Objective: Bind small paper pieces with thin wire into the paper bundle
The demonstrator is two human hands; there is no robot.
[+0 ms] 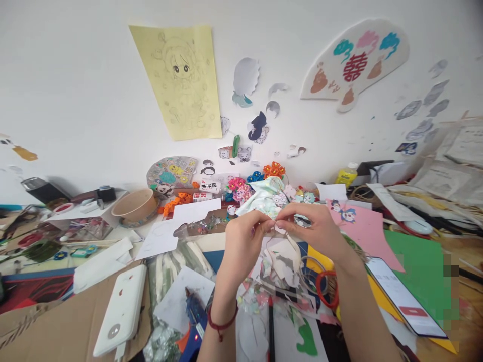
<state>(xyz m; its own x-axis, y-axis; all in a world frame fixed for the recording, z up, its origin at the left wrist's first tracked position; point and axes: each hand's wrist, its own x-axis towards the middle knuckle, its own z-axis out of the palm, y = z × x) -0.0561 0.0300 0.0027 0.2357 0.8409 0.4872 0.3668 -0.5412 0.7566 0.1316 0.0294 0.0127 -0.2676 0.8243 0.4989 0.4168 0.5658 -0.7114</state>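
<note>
My left hand and my right hand meet over the middle of the cluttered table, thumbs and forefingers pinched close together. Something small and pale shows at the fingertips, too small to name. Below the hands lie paper scraps, and a thin cord seems to curve down nearby. Just beyond the fingers is a bunched pale green patterned cloth. A dark red cord bracelet circles my left wrist. Left of that forearm lies a blue glue gun with a small red light on it.
On the left are a white power bank on cardboard and a round tan bowl. To the right lie a phone, green paper and pink paper. Colourful flowers stand near the wall.
</note>
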